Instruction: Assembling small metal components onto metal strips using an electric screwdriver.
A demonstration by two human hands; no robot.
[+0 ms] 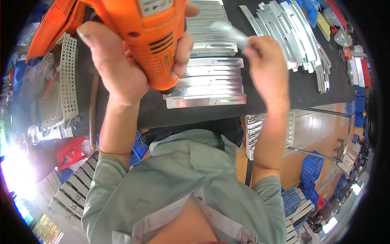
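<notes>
While the left hand [122,61] is wrapped tight round the orange power tool [150,36], held up over the stacked slotted metal plates [211,81] on the dark bench [284,93], the right hand [266,65] pinches a small blurry pale piece [231,32]; can't tell what it is; I'd steady the tool and bring both lower before lining anything up.

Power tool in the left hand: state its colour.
Orange power tool, gripped by the left hand; head view.
</notes>
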